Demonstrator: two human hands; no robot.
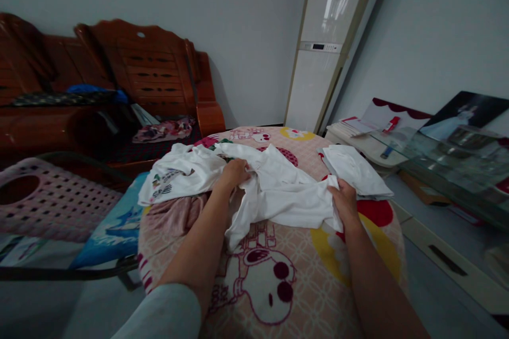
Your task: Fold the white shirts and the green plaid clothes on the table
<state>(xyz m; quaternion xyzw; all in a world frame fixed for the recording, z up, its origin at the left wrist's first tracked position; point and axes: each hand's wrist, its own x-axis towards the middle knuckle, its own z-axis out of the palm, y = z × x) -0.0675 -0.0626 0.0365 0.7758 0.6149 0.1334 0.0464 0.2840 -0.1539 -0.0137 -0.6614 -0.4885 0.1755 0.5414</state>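
A plain white garment [292, 202], perhaps a shirt, lies loosely spread across the round table, with creases and a part hanging toward me. At its left end my left hand [235, 172] is closed on the cloth. My right hand [344, 200] pinches the garment's right end, holding that edge slightly raised. Left of my left hand lies a crumpled white shirt with a printed design [178, 169], resting over a dusty-pink cloth [177, 214]. A folded white stack of clothing [356, 169] sits just beyond my right hand.
The round table wears a pink cartoon-print cover [314, 296]. A woven chair [55, 196] with a blue cushion [113, 228] stands at left, and a wooden sofa [147, 74] behind it. At right is a glass-topped cabinet [449, 164]; a tall air conditioner [322, 47] stands in the corner.
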